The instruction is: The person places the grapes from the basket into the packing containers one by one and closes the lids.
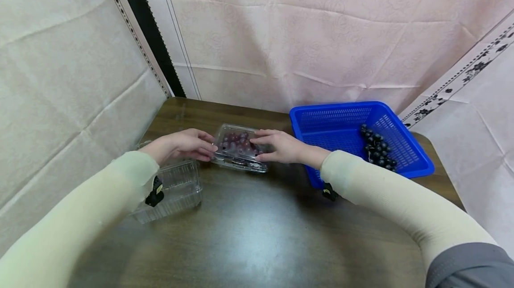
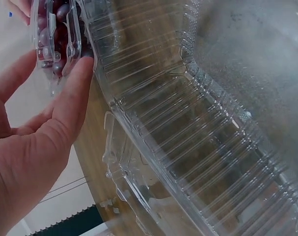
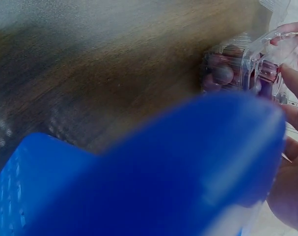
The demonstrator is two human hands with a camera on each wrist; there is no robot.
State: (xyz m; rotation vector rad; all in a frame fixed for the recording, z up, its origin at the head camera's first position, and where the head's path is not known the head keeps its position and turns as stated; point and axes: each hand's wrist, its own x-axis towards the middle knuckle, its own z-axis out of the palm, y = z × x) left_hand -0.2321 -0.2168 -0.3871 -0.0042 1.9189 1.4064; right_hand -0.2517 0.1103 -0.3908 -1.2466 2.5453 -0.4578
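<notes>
Table (image 1: 249, 234) bare in front; grape box (image 1: 240, 147) pinched between left hand (image 1: 188, 144) and right hand (image 1: 279, 146); uneven squeeze could pop lid, spilling grapes.

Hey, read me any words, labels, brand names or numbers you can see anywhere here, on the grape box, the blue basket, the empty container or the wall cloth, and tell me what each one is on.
No readable text in any view.
clear box of red grapes: no label shows.
blue basket: plain mesh, no marking.
empty clear container: bare ribbed plastic.
wall cloth: only floral patterns and borders, no letters.
</notes>
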